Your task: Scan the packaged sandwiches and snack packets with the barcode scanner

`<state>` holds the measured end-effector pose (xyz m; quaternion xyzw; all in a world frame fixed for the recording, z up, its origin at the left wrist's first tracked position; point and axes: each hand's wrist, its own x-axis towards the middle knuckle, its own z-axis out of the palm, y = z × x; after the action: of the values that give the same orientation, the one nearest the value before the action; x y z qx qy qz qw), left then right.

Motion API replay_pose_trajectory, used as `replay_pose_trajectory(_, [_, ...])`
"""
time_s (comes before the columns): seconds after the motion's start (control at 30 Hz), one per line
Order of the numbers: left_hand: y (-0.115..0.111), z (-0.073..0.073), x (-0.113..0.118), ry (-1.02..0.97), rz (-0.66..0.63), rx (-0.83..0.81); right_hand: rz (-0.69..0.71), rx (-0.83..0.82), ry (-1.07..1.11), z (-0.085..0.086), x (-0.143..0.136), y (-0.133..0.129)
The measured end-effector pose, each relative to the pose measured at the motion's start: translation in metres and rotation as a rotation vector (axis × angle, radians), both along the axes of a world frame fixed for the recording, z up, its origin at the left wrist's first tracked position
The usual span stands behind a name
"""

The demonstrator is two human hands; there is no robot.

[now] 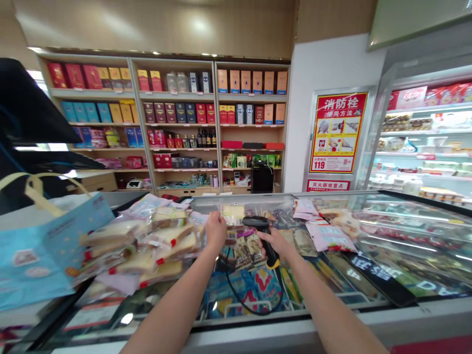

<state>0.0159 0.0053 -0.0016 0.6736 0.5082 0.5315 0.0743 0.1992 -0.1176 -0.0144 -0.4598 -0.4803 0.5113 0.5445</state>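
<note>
My right hand [275, 242] is wrapped round the grip of a black barcode scanner [257, 222], whose head faces left. Its cable loops down over the glass. Closed at the edge of a wrapped sandwich [233, 212], my left hand [216, 230] holds it upright just left of the scanner. A pile of wrapped sandwiches [162, 241] with red ties lies on the glass to the left of my left hand. On the right, beyond the scanner, lie several pink and white packets [329, 237].
A blue paper bag [47, 250] stands at the left, below a dark monitor [31, 105]. Under my arms is a glass-topped freezer [221, 334] with packaged goods inside. A black sign [381, 280] lies on its right part. Stocked shelves [177, 96] line the back.
</note>
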Motion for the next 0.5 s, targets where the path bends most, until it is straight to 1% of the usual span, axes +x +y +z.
replay_pose_trajectory(0.07, [-0.005, 0.007, -0.025, 0.108, 0.075, -0.026, 0.073, 0.000, -0.020, 0.000, -0.018, 0.007])
replay_pose_trajectory(0.17, [-0.015, 0.016, -0.045, 0.232, 0.133, -0.054, 0.143, 0.005, -0.035, 0.001, -0.042, 0.015])
replay_pose_trajectory(0.27, [-0.023, 0.019, -0.050, 0.296, 0.169, -0.092, 0.184, -0.017, -0.043, 0.003, -0.057, 0.019])
replay_pose_trajectory(0.37, [-0.026, 0.019, -0.048, 0.352, 0.196, -0.141, 0.196, -0.010, -0.049, 0.002, -0.064, 0.021])
replay_pose_trajectory(0.5, [-0.025, 0.018, -0.046, 0.559, 0.090, -0.249, 0.175, -0.003, -0.032, -0.003, -0.061, 0.022])
